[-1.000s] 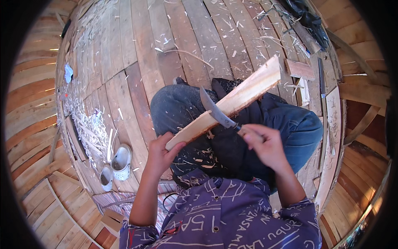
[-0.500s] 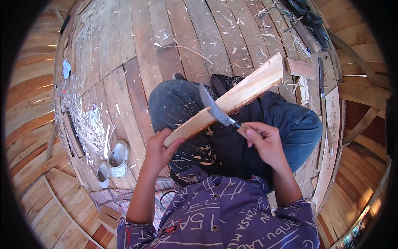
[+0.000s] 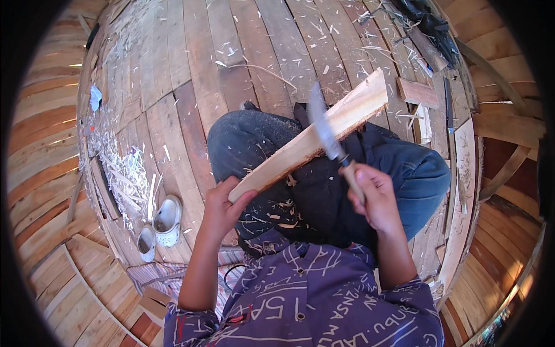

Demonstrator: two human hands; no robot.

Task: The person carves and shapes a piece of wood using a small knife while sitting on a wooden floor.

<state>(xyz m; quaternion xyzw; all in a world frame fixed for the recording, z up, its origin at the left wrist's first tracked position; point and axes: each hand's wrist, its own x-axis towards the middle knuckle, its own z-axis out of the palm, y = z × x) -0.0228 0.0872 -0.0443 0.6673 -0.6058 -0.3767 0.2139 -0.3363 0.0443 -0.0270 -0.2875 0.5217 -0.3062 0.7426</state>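
My left hand (image 3: 222, 209) grips the near end of a long pale wooden slat (image 3: 324, 132) that slants up to the right over my crossed legs in blue trousers. My right hand (image 3: 374, 195) is closed on the wooden handle of a knife (image 3: 325, 132). The grey blade lies across the slat about halfway along, its tip pointing away from me. Wood chips lie on a dark cloth (image 3: 312, 191) in my lap.
I sit on a plank floor (image 3: 191, 75) strewn with shavings, with a heap of them at the left (image 3: 118, 168). A pair of white clogs (image 3: 159, 225) stands at my left. Wood offcuts (image 3: 417, 92) and a dark tool (image 3: 448, 104) lie at the right.
The knife has swung from lying slanted along the slat to standing more upright across it, blade tip now pointing away. My right hand has shifted slightly. The left hand keeps its hold.
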